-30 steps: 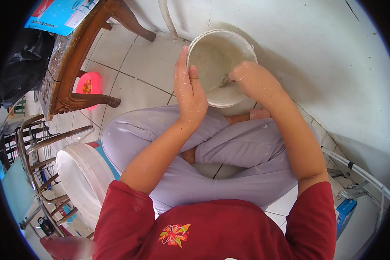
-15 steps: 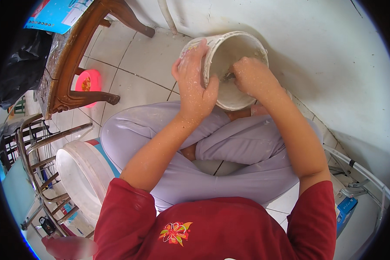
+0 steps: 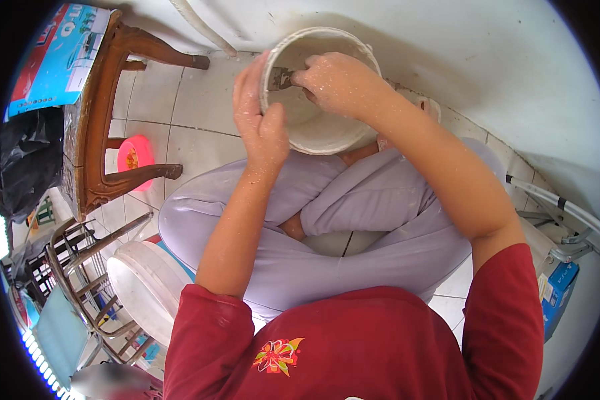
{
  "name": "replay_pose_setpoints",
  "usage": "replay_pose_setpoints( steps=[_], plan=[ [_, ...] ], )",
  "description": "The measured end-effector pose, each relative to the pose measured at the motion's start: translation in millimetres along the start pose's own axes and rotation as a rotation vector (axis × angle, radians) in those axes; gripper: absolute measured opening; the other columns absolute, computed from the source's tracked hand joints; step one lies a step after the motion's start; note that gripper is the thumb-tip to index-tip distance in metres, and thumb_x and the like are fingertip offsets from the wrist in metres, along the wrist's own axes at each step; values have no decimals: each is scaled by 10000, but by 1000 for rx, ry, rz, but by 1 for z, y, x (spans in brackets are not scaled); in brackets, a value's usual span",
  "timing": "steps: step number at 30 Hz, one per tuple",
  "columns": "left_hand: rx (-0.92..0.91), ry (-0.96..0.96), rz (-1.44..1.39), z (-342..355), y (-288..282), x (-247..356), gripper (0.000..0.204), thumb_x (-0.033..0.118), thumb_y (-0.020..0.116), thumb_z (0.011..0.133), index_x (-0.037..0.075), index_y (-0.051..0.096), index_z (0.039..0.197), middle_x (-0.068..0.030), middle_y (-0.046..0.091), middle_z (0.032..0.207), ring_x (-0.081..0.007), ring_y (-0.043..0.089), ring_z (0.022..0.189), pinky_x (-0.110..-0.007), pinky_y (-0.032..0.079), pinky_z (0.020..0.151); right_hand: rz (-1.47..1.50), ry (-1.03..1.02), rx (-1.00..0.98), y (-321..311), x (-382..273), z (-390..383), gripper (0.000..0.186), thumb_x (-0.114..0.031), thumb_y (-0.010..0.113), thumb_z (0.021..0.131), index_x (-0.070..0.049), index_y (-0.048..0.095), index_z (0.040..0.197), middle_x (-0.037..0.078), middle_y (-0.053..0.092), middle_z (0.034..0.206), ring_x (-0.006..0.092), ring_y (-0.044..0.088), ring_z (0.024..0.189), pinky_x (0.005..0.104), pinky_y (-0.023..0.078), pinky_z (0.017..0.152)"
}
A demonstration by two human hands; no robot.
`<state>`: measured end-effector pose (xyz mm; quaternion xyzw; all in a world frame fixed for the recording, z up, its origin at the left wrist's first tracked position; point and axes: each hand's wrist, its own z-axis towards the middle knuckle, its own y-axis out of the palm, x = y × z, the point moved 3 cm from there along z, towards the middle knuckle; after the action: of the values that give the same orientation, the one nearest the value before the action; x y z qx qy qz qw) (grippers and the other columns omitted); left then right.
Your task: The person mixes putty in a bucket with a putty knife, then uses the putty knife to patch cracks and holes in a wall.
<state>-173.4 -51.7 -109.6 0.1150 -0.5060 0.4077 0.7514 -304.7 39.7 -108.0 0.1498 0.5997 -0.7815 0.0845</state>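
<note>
1. At the upper middle of the frame, the right hand (image 3: 340, 83) is closed round a flat, dark scraper-like tool (image 3: 281, 79), whose blade lies near the left inner wall of a round, white, residue-coated plastic bucket (image 3: 317, 148). The fist hides the handle.

2. Just left of that, the left hand (image 3: 265, 130) lies against the bucket's outer side, fingers extended, thumb at the rim, probably to steady it against the tool's push. Whether the thumb hooks inside, I cannot tell.

3. The bucket's mouth tips toward the wearer, likely so the inside can be seen and reached; its base is hidden.

4. Below, crossed legs in pale lavender trousers (image 3: 373, 213) bring the bucket within easy reach, before the white wall (image 3: 460, 60).

5. Left of centre, a bright pink bowl (image 3: 139, 181) with orange pieces is partly covered by the leg of a brown carved wooden bench (image 3: 72, 150); a black plastic bag (image 3: 32, 153) beside it conceals any contents.

6. Lower left, a sleeve partly covers a wide white tub (image 3: 140, 283); near the bottom edge, a blurred shape (image 3: 110, 381) is unidentifiable.
</note>
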Motion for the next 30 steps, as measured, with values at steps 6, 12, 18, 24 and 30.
replay_pose_setpoints(
  steps=[6,12,18,24,30],
  plan=[
    [42,-94,55,3,-11,-4,738,9,468,644,-25,613,1367,-200,599,1356,-331,513,1339,-414,367,1151,15,184,-261,10,-3,-1,211,4,646,794,-53,745,972,189,717,909,375,716,881,473,583,783],
    [47,-60,120,3,-10,-3,741,9,471,646,-25,610,1373,-195,604,1370,-339,502,1357,-417,362,1154,-16,201,-340,-2,-14,-6,171,4,664,756,-13,742,907,194,722,877,367,725,858,451,591,759],
    [6,16,136,-1,-5,1,765,9,474,623,-18,614,1375,-181,611,1345,-316,528,1304,-386,373,1130,-20,217,-348,-17,-14,-2,288,-2,656,731,-40,765,995,209,729,896,374,723,831,471,588,759],
    [-12,80,164,-3,-1,3,801,18,480,591,-2,620,1380,-159,619,1322,-286,557,1252,-359,386,1113,-18,284,-312,-9,-3,-1,181,-39,668,798,-56,760,953,162,736,985,330,742,889,432,611,735],
    [-5,73,191,-4,-4,1,797,25,481,591,-2,623,1374,-153,627,1329,-284,551,1274,-370,385,1120,-98,169,-267,-5,-10,-3,133,-58,682,807,-56,764,913,152,744,962,313,745,884,432,615,721]
  ],
)
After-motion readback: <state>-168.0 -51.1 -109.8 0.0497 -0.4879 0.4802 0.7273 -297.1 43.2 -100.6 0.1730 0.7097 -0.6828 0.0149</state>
